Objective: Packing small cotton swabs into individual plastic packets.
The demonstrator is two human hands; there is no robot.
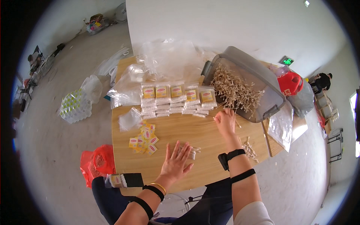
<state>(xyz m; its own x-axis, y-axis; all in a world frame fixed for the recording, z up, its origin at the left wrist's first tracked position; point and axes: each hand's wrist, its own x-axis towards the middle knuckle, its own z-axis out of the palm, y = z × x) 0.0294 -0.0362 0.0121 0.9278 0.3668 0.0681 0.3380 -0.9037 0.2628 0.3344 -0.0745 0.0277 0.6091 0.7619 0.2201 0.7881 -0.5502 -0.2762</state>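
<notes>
My left hand (177, 162) lies flat with its fingers spread over a small row of cotton swabs (192, 153) on the wooden table. The swabs' ends stick out past its right side. My right hand (225, 122) is at the mouth of a tipped grey plastic bin (272, 88), just below the heap of loose cotton swabs (234, 88) spilling from it. Its fingers are curled together, and whatever they pinch is too small to make out. Behind both hands stand stacked packs of bagged swabs (176, 92). Yellow-and-white cards (144, 139) lie left of my left hand.
Clear plastic bags (130, 119) lie on the table's left, with more plastic film behind the packs. Stray swabs (248, 150) lie beside my right forearm. A filled pack (118, 180) rests by the front edge, above a red bag (98, 163). A red container (290, 83) stands behind the bin.
</notes>
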